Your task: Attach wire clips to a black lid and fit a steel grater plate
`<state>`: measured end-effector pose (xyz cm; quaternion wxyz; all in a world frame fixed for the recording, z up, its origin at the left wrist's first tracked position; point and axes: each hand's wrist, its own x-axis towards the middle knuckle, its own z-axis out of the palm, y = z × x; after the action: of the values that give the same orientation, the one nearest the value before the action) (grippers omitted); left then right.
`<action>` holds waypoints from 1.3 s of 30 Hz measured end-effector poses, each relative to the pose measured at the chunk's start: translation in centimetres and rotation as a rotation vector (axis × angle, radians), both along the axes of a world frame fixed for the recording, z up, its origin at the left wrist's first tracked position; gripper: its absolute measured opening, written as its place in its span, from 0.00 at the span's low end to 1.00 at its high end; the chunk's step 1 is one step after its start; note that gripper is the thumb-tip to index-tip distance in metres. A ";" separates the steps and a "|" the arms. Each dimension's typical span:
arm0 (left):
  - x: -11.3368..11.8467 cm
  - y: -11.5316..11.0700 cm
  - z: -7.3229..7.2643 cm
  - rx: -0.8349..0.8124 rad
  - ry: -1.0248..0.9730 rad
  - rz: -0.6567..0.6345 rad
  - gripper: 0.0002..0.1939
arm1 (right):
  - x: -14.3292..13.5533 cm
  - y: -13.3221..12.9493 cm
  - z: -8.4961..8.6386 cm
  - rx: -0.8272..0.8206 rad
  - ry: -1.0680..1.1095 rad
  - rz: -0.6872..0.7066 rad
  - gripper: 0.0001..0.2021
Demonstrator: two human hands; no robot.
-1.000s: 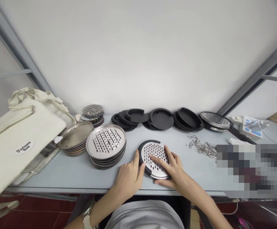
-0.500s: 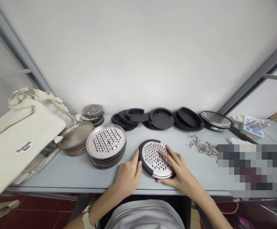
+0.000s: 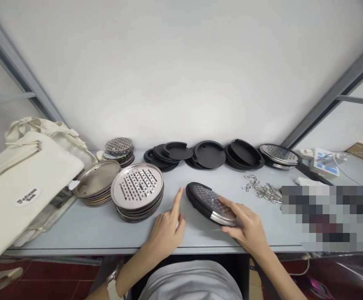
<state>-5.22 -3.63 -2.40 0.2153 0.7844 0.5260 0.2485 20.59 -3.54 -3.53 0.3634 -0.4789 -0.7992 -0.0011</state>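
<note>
A round metal grater disc set in a black crescent-rimmed holder (image 3: 213,205) is tilted up off the table, its far-left rim raised. My right hand (image 3: 246,227) grips it at the right edge, thumb below and fingers on the perforated face. To its left, my left hand (image 3: 166,234) is apart from it; the index finger is stretched out, the other fingers are partly curled, and nothing shows in them. Further left stands a stack of grater discs (image 3: 137,187), with a stack of plain metal discs (image 3: 98,179) beside it.
Along the wall lie several black holders (image 3: 211,155), a smaller stack of grater discs (image 3: 118,146) and assembled graters (image 3: 278,154). Metal clips (image 3: 264,189) lie loose at right, near a blurred patch and a small box (image 3: 324,162). A cream bag (image 3: 40,175) covers the left end.
The grater in its holder has gone from nearly flat to tilted, shifting right with my right hand. My left hand has come away from its rim.
</note>
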 end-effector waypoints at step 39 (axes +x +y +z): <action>0.4 -0.4 -0.2 0.121 0.280 -0.121 0.26 | -0.1 1.3 0.5 -0.517 0.378 -0.121 0.19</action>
<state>-4.83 -4.03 -2.63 0.1065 0.8531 0.4869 0.1547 20.46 -2.28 -3.07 0.3708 -0.5937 -0.6614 0.2693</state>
